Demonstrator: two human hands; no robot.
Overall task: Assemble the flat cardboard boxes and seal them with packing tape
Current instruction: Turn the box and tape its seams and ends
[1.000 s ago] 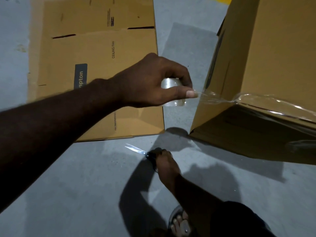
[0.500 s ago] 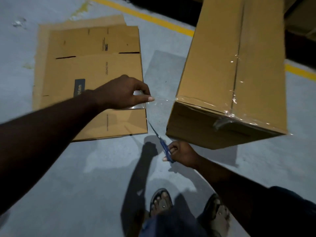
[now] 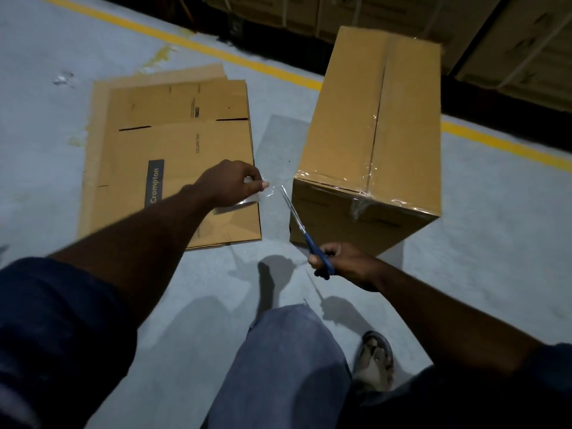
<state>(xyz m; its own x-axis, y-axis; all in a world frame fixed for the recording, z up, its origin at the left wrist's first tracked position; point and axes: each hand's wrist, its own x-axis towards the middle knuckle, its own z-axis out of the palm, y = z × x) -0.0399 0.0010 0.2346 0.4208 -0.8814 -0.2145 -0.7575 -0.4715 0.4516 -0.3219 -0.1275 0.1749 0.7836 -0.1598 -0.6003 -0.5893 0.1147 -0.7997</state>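
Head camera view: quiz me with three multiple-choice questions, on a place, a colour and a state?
1. Where is the flat cardboard relative to the assembled box?
A) on the floor, left of it
B) on top
C) inside

2. What colour are the handles of the scissors?
A) red
B) yellow
C) blue

3. What is the left hand doing?
A) resting open
B) gripping the tape roll
C) pressing the box

1 A: it lies on the floor beside the box.
2 C: blue handles show in the right hand.
3 B: fingers curl round the clear roll.
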